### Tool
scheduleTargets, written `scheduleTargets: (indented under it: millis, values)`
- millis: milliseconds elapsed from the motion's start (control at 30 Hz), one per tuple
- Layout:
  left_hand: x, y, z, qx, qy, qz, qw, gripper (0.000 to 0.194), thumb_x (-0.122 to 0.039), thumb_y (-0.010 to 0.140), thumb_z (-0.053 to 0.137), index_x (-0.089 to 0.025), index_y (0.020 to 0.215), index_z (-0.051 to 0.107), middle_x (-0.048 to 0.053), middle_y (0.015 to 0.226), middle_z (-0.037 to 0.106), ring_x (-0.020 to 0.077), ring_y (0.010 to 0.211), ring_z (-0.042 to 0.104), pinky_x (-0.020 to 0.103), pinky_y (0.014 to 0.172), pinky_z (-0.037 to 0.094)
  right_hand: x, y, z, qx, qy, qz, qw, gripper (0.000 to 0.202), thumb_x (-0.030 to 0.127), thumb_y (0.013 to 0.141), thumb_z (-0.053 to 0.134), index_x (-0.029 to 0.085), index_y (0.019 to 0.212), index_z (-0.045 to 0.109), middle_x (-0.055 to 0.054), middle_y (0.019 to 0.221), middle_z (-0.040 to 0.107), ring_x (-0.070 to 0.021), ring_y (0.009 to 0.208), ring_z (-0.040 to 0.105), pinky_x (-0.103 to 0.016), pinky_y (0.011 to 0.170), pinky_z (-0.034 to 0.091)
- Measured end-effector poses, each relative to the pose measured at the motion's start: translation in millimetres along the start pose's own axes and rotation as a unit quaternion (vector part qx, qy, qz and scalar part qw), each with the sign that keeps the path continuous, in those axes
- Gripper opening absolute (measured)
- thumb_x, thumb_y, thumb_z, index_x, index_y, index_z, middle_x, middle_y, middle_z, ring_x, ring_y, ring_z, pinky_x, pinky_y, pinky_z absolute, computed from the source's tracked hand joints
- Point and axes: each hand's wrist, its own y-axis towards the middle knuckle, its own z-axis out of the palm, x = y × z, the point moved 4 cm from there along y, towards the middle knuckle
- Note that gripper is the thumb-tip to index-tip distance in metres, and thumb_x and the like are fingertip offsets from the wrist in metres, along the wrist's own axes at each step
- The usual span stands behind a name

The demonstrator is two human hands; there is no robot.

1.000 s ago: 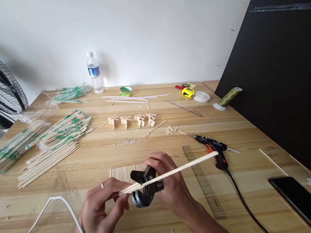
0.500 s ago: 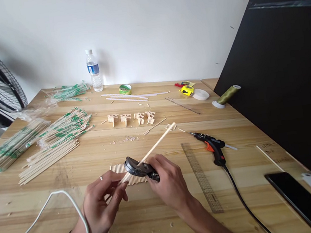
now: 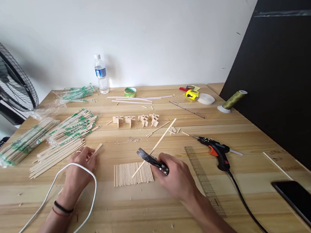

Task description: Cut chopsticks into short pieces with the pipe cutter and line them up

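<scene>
My right hand (image 3: 173, 172) is closed round a dark cutting tool (image 3: 153, 161), above the right part of a row of short sticks (image 3: 127, 174). A long wooden stick (image 3: 165, 134) passes slantwise by the tool's jaws, its lower end over the row. Off to the left, my left hand (image 3: 78, 167) is closed on a short stick piece (image 3: 98, 149), beside a pile of loose long sticks (image 3: 57, 157). Behind the row stand several small stick structures (image 3: 130, 121).
A glue gun (image 3: 216, 150) and clear ruler (image 3: 205, 181) lie right of my right hand; a phone (image 3: 303, 203) is farther right. A white cable (image 3: 95, 190) loops past my left wrist. Wrapped sticks (image 3: 26, 142), a bottle (image 3: 101, 76) and fan (image 3: 1, 68) stand left and behind.
My left hand has moved left, away from the tool, with a short stick piece in it. My right hand and the tool have shifted slightly right, uncovering the row of short sticks.
</scene>
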Motion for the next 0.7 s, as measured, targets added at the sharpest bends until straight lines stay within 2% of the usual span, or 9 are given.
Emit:
scheduleTargets:
  millis: [67,133,200,267,333,433,500,600,700]
  values:
    - [1.0,0.9,2.7,-0.007,0.044,0.012,0.999,0.021,-0.039,0.094,0.06,-0.02,0.096,0.069,0.009,0.093,0.07,0.0309,0.096,0.067,0.047,0.088,0.054,0.9,-0.6,0.9,0.013,-0.006,-0.001,1.0,0.016,0.026,0.089,0.062,0.023,0.075,0.055,-0.001,0.069,0.066,-0.0185,0.061,0.06,-0.028,0.061,0.039]
    - [-11.0,-1.1,-0.3,-0.034,0.028,0.036,0.998,0.026,-0.041,0.096,0.061,-0.019,0.108,0.069,0.012,0.107,0.067,0.0332,0.106,0.065,0.051,0.095,0.053,1.1,-1.2,0.8,0.032,-0.023,-0.001,0.999,0.015,0.025,0.09,0.061,0.023,0.076,0.059,-0.002,0.072,0.069,-0.0199,0.064,0.063,-0.029,0.062,0.039]
    - [-33.8,-7.8,-6.4,-0.048,-0.056,0.078,0.994,0.034,-0.04,0.099,0.059,-0.018,0.125,0.064,0.014,0.119,0.062,0.0299,0.108,0.065,0.048,0.097,0.055,1.9,-1.9,0.0,0.061,-0.04,0.0,0.997,0.013,0.024,0.09,0.062,0.022,0.078,0.064,-0.003,0.075,0.071,-0.0211,0.067,0.066,-0.029,0.064,0.039]
    - [-62.4,-19.9,-11.9,-0.035,-0.138,0.134,0.981,0.041,-0.035,0.104,0.049,-0.02,0.142,0.055,0.015,0.134,0.056,0.0294,0.123,0.06,0.047,0.102,0.053,5.0,-2.9,-0.9,0.098,-0.049,0.003,0.994,0.008,0.021,0.088,0.065,0.022,0.082,0.068,-0.003,0.079,0.074,-0.0222,0.07,0.069,-0.03,0.065,0.04]
    - [-91.3,-35.6,-16.6,-0.027,-0.163,0.209,0.964,0.05,-0.039,0.105,0.043,-0.02,0.151,0.048,0.018,0.145,0.049,0.0349,0.133,0.052,0.054,0.107,0.047,11.3,-4.5,-0.9,0.139,-0.053,0.008,0.989,0.005,0.019,0.086,0.068,0.023,0.086,0.071,-0.003,0.084,0.077,-0.0235,0.076,0.072,-0.03,0.067,0.041]
    - [-121.5,-54.8,-18.5,-0.008,-0.16,0.3,0.94,0.056,-0.045,0.103,0.043,-0.02,0.153,0.046,0.018,0.149,0.052,0.0394,0.136,0.048,0.059,0.108,0.041,24.2,-8.2,2.3,0.206,-0.063,0.021,0.976,0.007,0.018,0.084,0.072,0.024,0.089,0.073,-0.003,0.089,0.078,-0.0257,0.084,0.074,-0.031,0.07,0.043]
    - [-130.5,-59.9,-16.4,0.021,-0.147,0.327,0.933,0.058,-0.045,0.1,0.047,-0.018,0.152,0.047,0.018,0.145,0.057,0.0389,0.133,0.05,0.057,0.107,0.041,32.3,-10.9,5.6,0.243,-0.064,0.026,0.967,0.012,0.019,0.083,0.074,0.025,0.094,0.074,-0.003,0.093,0.079,-0.0262,0.088,0.074,-0.03,0.071,0.044]
    - [-133.4,-59.6,-14.1,0.048,-0.129,0.331,0.933,0.058,-0.038,0.094,0.054,-0.013,0.147,0.051,0.018,0.137,0.064,0.0367,0.126,0.056,0.054,0.104,0.042,39.1,-13.8,9.9,0.276,-0.062,0.026,0.959,0.022,0.019,0.083,0.075,0.026,0.104,0.074,-0.004,0.099,0.079,-0.0259,0.09,0.075,-0.03,0.072,0.045]
    - [-134.3,-59.4,-14.5,0.055,-0.12,0.336,0.932,0.056,-0.034,0.091,0.058,-0.012,0.142,0.054,0.018,0.132,0.067,0.0355,0.123,0.06,0.054,0.105,0.043,39.1,-14.9,12.2,0.282,-0.067,0.028,0.956,0.017,0.02,0.087,0.072,0.025,0.103,0.074,-0.005,0.098,0.079,-0.0256,0.088,0.075,-0.03,0.072,0.045]
